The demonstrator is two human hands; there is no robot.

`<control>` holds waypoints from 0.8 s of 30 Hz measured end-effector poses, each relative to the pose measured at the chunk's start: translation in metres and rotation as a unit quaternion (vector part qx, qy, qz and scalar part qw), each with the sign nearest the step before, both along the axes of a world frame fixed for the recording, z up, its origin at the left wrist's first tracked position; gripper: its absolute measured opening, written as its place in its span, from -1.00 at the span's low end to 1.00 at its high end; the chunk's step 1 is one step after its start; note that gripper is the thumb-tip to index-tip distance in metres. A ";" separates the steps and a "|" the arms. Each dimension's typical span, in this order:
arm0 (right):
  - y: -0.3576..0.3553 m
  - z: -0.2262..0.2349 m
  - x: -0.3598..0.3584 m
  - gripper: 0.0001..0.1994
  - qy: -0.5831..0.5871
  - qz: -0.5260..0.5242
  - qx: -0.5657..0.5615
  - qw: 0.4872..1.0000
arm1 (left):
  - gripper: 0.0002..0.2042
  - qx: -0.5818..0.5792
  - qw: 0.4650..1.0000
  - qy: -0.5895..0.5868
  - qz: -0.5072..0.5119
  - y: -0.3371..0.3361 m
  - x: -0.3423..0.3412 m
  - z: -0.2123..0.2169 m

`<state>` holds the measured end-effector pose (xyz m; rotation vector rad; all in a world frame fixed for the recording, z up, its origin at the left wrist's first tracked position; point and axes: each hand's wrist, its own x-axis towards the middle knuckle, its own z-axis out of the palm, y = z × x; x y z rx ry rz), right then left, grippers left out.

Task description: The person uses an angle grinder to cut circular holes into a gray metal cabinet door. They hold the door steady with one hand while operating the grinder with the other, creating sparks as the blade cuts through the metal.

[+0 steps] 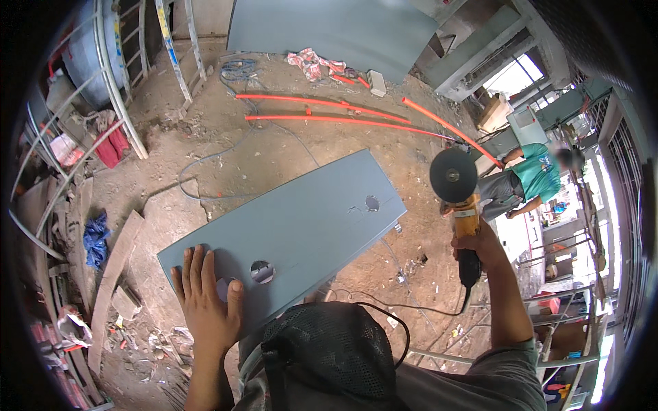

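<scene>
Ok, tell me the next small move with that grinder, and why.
Probably bring the grinder down toward the grey panel. The right hand holds it raised off to the side, disc clear of the metal, while the left hand lies flat on the panel, steadying it.

Grey panel (288, 219) partly under left hand (205, 301)

A messy building workshop.
Dirt floor (288, 147), orange pipes (322, 118) far past the hands, metal frames (116, 89), wood scraps (113, 274).

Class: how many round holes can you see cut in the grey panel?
2: one hole near the left hand, one hole toward the panel's far end. The palm may hide more.
</scene>
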<state>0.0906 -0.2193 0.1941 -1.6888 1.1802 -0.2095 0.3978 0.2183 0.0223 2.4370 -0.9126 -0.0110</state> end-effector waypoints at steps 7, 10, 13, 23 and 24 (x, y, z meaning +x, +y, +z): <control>0.019 -0.051 -0.039 -0.53 -0.254 -0.114 0.105 0.955 | -0.35 -0.068 0.995 0.038 0.058 -0.015 -0.022 0.013; 0.003 -0.070 -0.062 -0.54 -0.234 -0.110 0.102 0.961 | -0.39 -0.244 0.949 0.178 0.086 -0.042 -0.058 0.041; -0.026 -0.080 -0.075 -0.53 -0.239 -0.083 0.082 0.964 | -0.45 -0.337 0.911 0.238 -0.001 -0.091 -0.100 0.052; -0.097 -0.058 -0.054 -0.46 -0.271 0.027 0.038 0.961 | -0.07 -0.129 0.803 0.458 -0.358 -0.362 -0.228 0.063; -0.096 -0.054 -0.048 -0.43 -0.275 0.042 0.046 0.960 | -0.12 -0.157 0.784 0.494 -0.341 -0.379 -0.239 0.067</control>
